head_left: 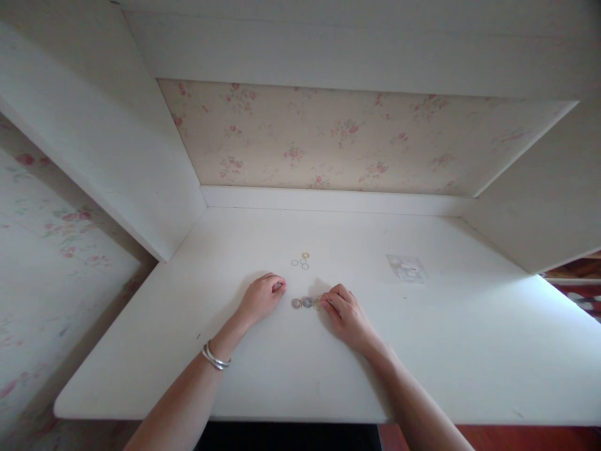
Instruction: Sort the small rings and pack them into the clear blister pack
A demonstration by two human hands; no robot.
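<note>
My left hand (263,297) rests on the white desk with its fingers curled closed. Whatever its fingertips hold, if anything, is too small to make out. To the right of it lies a short row of small rings: a brownish one (297,304), a dark grey one (307,302) and a yellowish one (317,304). The fingertips of my right hand (345,313) are pinched together at the yellowish ring's right edge and partly cover it. Farther back is a loose cluster with a gold ring (305,255) and several thin pale rings (295,262).
A clear plastic bag (406,269) lies on the desk (263,232) to the right. White side panels and a floral back wall (338,138) enclose the desktop, beneath an overhanging white shelf (328,56). The desk's front edge runs under my forearms.
</note>
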